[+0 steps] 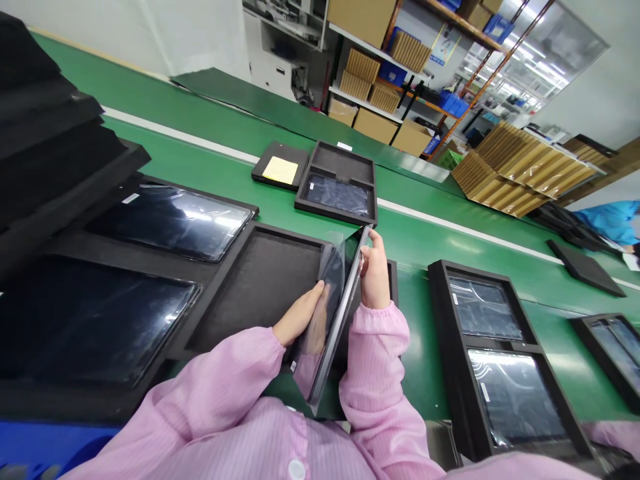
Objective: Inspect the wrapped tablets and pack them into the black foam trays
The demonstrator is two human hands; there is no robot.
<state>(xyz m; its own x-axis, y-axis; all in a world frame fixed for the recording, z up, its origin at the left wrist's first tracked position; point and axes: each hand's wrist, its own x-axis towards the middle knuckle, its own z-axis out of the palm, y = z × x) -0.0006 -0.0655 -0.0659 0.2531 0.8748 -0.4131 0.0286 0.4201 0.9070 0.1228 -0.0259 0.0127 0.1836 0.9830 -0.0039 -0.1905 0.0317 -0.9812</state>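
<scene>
A thin flat screen panel stands tilted on edge in front of my body, its dark face turned to the left. My right hand grips its upper right edge with the fingers bent round it. On the left side, my left hand pinches a clear plastic film that bows away from the panel's face; some fingers show only through the film. Below and behind the panel lies a black foam tray with a bare recess, partly hidden by the panel and my arms.
At left, a black tray holds two large screens, beside stacked black foam sheets. Smaller trays with screens lie ahead and right on the green conveyor belt. A yellow label sheet rests on a black pad. Another person's pink sleeve shows at right.
</scene>
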